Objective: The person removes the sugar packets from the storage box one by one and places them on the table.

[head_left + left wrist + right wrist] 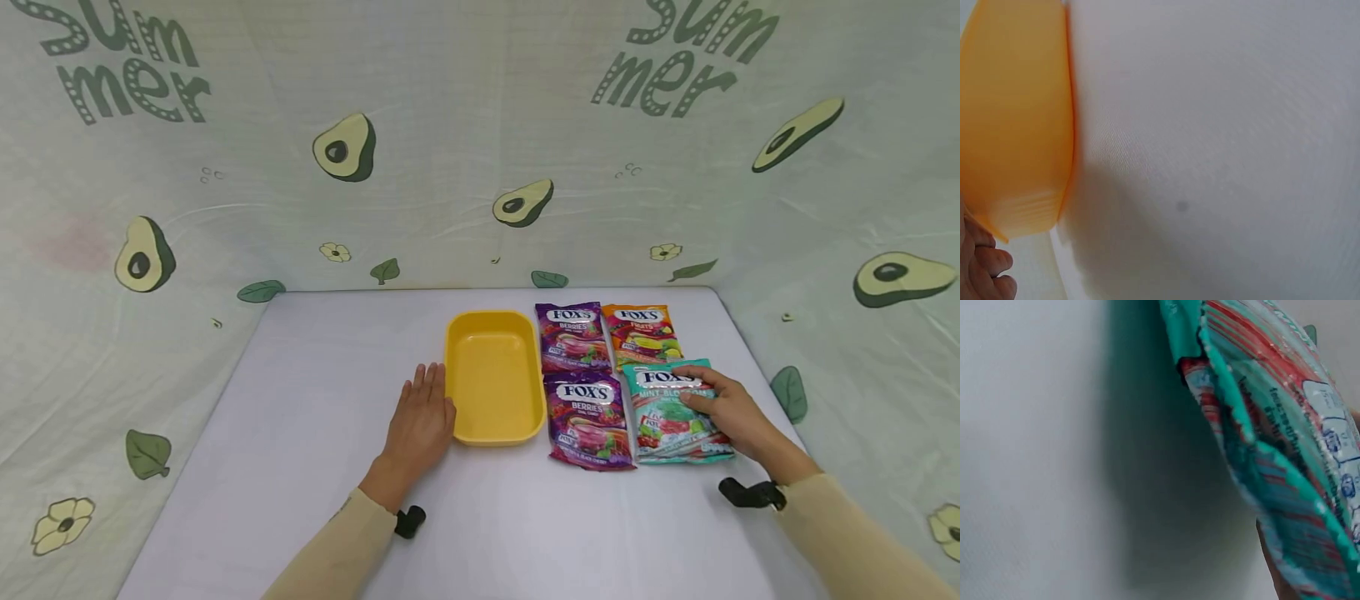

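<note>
A yellow plastic tray point(495, 379) sits mid-table. Against its left side lies my left hand point(422, 421), fingers straight and together; in the left wrist view, fingertips point(991, 259) show by the rim of the tray point(1016, 119). My right hand point(738, 421) grips a teal Fox's mint candy bag point(663, 421) by its right side. In the right wrist view the teal bag point(1272, 444) is tilted, its edge above the white surface, and it hides most of the fingers. Left of it lies a purple Fox's berries bag point(588, 425).
Behind are another purple berries bag point(572, 337) and an orange Fox's fruits bag point(642, 335), side by side, right of the tray. The white table point(315, 400) ends at a cloth backdrop point(442, 200) printed with avocados. Black wrist devices point(750, 493) show at both sleeves.
</note>
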A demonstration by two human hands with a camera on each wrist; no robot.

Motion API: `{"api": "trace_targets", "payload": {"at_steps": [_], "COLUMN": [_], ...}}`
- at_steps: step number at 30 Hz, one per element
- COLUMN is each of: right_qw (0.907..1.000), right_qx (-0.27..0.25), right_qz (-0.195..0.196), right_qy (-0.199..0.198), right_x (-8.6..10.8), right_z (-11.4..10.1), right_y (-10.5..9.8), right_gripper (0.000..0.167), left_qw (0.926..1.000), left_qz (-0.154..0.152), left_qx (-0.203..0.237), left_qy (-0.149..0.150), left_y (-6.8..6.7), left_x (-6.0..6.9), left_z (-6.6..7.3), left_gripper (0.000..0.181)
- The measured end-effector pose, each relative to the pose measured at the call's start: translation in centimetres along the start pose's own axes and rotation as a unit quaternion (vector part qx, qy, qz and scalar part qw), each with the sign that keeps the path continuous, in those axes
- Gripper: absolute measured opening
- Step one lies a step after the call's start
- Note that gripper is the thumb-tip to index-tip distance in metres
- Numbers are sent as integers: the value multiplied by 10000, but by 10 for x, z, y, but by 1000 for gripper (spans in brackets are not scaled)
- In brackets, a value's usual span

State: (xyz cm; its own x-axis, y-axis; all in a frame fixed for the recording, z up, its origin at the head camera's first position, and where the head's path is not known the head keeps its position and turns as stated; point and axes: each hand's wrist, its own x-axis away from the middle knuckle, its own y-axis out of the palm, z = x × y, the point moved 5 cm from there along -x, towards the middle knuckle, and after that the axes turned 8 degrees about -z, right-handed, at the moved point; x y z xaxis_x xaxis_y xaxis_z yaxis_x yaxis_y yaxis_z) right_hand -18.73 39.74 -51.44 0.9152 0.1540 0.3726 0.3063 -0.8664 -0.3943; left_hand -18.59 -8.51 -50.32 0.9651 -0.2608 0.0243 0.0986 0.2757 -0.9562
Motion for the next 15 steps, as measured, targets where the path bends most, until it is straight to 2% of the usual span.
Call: {"api": "trace_targets", "payload": {"at_steps": [4, 9, 12, 15], "right_qw": [9996, 9964, 9926, 9850], "right_qx": [159, 749, 1184, 1718], "right_qz": [-205, -374, -279, -74], "right_qy": [93, 135, 12, -158], "right_x": [-3, -7, -9, -9], "right_z": [8, 8, 2, -4], "right_y": [3, 7, 8, 10], "right_gripper": [63, 64, 65, 69], "left_qw": [10000, 10000, 10000, 9999], "left_qz": [-11, -43, -93, -143], "left_qx": [83, 79, 24, -23], "left_qy": [2, 23, 15, -11], "left_y": [1, 2, 2, -1], "left_x": [0, 1, 0, -1], "left_z": [1, 2, 1, 0], "left_gripper": [60, 60, 60, 60]}}
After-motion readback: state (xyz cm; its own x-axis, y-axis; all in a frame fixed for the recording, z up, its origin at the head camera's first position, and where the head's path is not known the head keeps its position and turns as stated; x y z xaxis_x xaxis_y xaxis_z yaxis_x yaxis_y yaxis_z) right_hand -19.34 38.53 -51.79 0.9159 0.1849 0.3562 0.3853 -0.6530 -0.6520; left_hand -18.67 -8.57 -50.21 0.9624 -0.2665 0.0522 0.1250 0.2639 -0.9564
